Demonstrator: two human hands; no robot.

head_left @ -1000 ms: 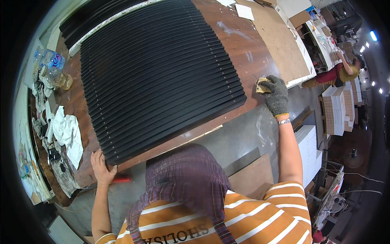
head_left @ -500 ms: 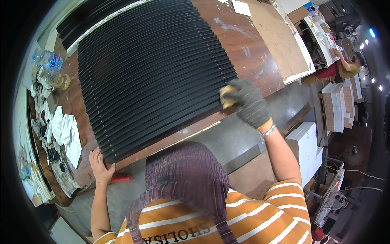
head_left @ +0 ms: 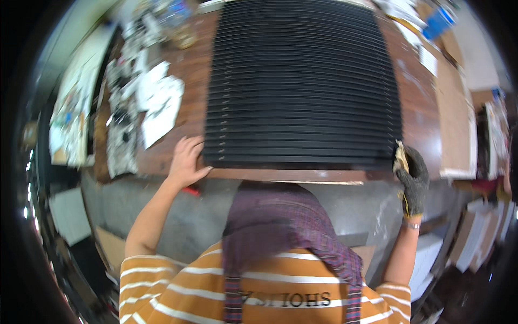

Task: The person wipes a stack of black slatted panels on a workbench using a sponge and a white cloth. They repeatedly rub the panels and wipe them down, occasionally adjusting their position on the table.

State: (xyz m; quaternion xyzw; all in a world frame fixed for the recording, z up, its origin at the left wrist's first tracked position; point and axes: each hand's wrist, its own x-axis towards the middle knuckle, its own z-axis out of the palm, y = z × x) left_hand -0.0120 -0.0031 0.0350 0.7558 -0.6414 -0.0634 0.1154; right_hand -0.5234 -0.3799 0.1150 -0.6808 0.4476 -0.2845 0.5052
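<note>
A broad row of long black slats (head_left: 305, 97) lies side by side on the brown table (head_left: 191, 116). My bare left hand (head_left: 187, 162) rests at the table's front edge, beside the slats' near left corner, thumb spread and nothing held. At the near right corner, my right hand (head_left: 414, 181), in a dark grey glove with a yellow cuff, grips a crumpled tan cloth (head_left: 400, 155). The cloth is against the slats' right ends; the glove hides part of it.
White crumpled sheets or cloths (head_left: 162, 102) lie left of the slats, with clear plastic bottles (head_left: 181, 21) behind them. A brown board (head_left: 456, 119) lies at the right, a blue object (head_left: 440, 22) at the far right. Below the front edge is grey floor (head_left: 216, 210).
The view has swung round, so the slats now stand straight ahead. My right hand with the cloth is now at the near right corner. My left hand stays at the near left corner.
</note>
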